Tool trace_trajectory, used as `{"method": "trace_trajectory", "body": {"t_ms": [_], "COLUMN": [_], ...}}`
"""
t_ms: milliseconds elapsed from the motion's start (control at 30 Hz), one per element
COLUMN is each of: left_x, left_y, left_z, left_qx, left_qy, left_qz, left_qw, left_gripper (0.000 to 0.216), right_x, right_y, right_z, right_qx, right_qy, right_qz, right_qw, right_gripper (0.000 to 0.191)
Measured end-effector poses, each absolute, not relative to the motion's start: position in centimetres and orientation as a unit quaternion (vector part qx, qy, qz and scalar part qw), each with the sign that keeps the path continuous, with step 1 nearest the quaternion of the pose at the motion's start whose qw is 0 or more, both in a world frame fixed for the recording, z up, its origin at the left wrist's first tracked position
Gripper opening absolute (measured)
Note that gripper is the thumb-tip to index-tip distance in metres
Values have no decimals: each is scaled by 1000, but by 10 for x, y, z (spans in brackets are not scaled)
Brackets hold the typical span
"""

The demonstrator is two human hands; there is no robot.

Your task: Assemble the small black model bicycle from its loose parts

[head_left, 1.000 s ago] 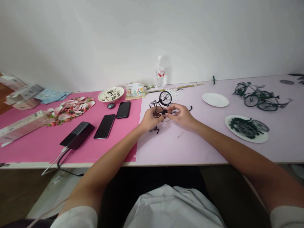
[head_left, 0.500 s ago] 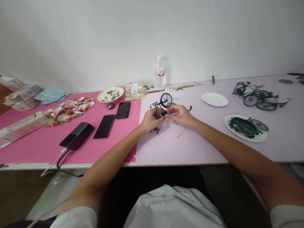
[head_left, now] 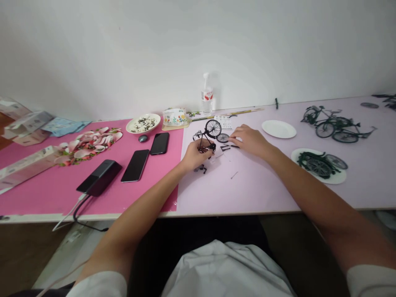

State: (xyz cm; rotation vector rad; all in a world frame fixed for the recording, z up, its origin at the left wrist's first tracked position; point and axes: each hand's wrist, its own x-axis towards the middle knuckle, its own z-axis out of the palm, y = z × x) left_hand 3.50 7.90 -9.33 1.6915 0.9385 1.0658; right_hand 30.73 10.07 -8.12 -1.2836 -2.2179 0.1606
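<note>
My left hand (head_left: 194, 154) is closed round the frame of a small black model bicycle (head_left: 208, 136), whose one spoked wheel (head_left: 213, 128) stands up above my fingers. My right hand (head_left: 250, 139) lies off the model to the right, fingers curled down over loose black parts (head_left: 227, 146) on the lilac table (head_left: 247, 185). A second loose wheel (head_left: 222, 137) lies flat just left of that hand. Small black pieces (head_left: 201, 168) and a thin pin (head_left: 234, 175) lie below my left hand.
Two phones (head_left: 147, 154), a power bank (head_left: 99, 176) with cable, a bowl (head_left: 143, 122) and petals (head_left: 88, 143) lie on the pink mat. An empty white plate (head_left: 279, 128), green model bicycles (head_left: 335, 125), a plate of green parts (head_left: 320, 165) and a water bottle (head_left: 208, 95) stand to the right and back.
My right hand let go of the model and moved right and away, down to the loose parts on the table. My left hand kept hold of the model.
</note>
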Motion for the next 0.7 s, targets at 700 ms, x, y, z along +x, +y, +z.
{"method": "trace_trajectory", "body": {"t_ms": [700], "left_x": [36], "left_y": [80], "left_z": [-84], "left_qx": [561], "left_qy": [400], "left_qz": [493], "left_qw": [531], "left_gripper": [25], "right_x": [272], "right_y": [78], "right_z": [-71], "right_qx": [-368], "right_qy": [-772], "right_qz": [-15], "right_qw": [518], "right_gripper": [16]}}
